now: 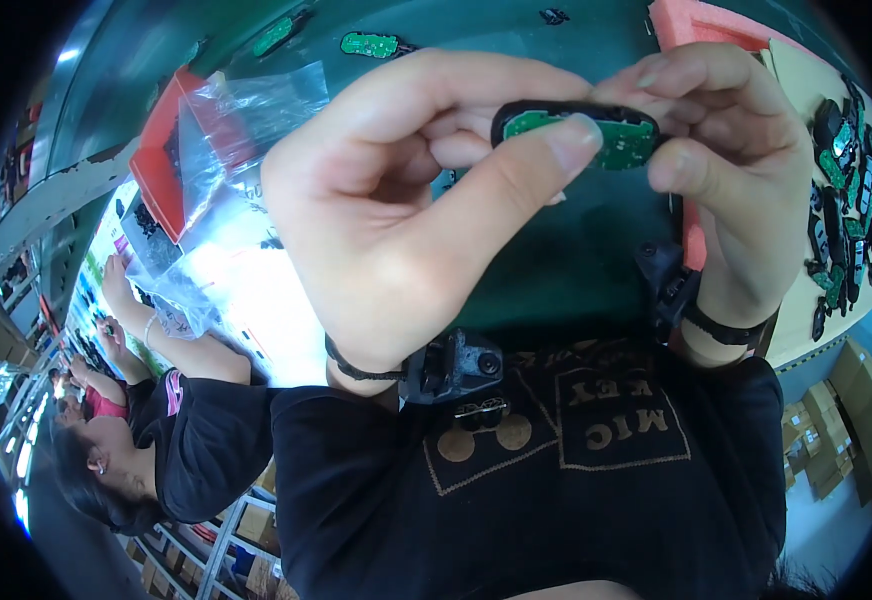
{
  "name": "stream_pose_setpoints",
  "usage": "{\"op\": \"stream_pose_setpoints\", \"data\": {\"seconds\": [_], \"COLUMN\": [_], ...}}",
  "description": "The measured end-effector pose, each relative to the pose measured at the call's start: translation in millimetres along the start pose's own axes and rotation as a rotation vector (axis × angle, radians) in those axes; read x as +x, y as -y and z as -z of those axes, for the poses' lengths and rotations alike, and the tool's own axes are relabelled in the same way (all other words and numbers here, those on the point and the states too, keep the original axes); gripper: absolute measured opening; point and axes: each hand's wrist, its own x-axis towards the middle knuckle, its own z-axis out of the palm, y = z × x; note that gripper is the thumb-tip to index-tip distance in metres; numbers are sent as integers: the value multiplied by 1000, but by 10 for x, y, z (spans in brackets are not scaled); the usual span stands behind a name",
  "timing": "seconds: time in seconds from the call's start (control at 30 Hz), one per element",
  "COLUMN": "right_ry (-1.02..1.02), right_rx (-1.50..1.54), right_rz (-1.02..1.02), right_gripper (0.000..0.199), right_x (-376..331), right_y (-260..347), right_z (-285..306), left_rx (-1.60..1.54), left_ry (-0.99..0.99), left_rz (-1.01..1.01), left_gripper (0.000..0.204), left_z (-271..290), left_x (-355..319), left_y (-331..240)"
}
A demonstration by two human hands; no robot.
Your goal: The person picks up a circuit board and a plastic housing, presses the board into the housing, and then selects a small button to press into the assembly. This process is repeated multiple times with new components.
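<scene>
At far left a co-worker's sleeve [191,440] rests by clear plastic bags [226,130] and a red tray [161,160]. The left hand [396,210] pinches the green circuit board [596,135], thumb pressing it into its black shell, held close for seating. The right hand [736,170] grips the shell's other end, steadying it. Loose boards [846,200] lie at right.

A single head-worn fisheye view looks steeply down, close to the raised hands.

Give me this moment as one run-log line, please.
left hand: thumb pressing green circuit board | right hand: pinching black shell end | held above green table | pile of boards and shells at right
</scene>
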Motion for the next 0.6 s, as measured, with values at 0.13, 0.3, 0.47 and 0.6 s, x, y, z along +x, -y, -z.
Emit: {"op": "stream_pose_setpoints", "data": {"seconds": [0.13,0.3,0.47,0.6], "right_ry": [2,-44,-181,-1], "right_rx": [7,-18,-381,-654], "right_rz": [-3,-28,-143,-20], "right_gripper": [39,34,36,21], "right_x": [-29,-7,199,232], "right_y": [10,21,-195,-475], "right_z": [-19,-52,-71,-53], "left_rx": [-122,-67,357,190], "left_ry": [12,14,-93,-181], "left_rz": [89,189,-271,183], "left_gripper": [19,18,12,17], "left_z": [19,34,655,1478], "left_x": [18,71,606,1490], "left_y": [26,29,547,744]}}
